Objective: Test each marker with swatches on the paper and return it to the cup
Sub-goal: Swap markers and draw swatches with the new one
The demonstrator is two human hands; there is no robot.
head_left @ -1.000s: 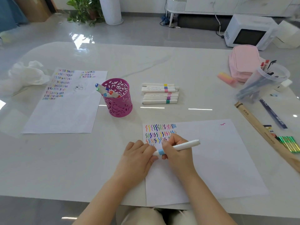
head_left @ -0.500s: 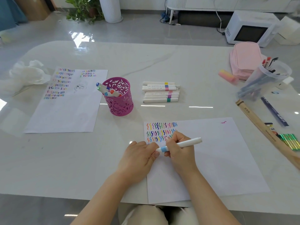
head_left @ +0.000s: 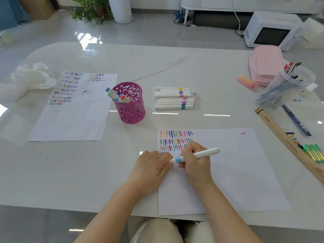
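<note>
My right hand (head_left: 194, 162) grips a white marker with a light blue band (head_left: 201, 154), lying low over the near sheet of paper (head_left: 236, 169). My left hand (head_left: 152, 167) touches the marker's left end by the blue band with thumb and fingertips; whether it holds a cap I cannot tell. Rows of coloured squiggle swatches (head_left: 175, 140) fill the sheet's top left corner, just beyond my hands. A magenta perforated cup (head_left: 130, 109) stands farther left with several markers leaning in it. A stack of white markers (head_left: 174, 98) lies to the cup's right.
A second swatched sheet (head_left: 73, 109) lies at left, crumpled white plastic (head_left: 28, 79) beyond it. At right are a pink pouch (head_left: 266, 65), a pink eraser (head_left: 246, 82), a clear pen tub (head_left: 287, 86), a wooden ruler (head_left: 284, 137) and green pens (head_left: 313, 152).
Both hands stay together on the blue-banded marker and have barely shifted on the sheet; the marker's tail now points a little higher to the right.
</note>
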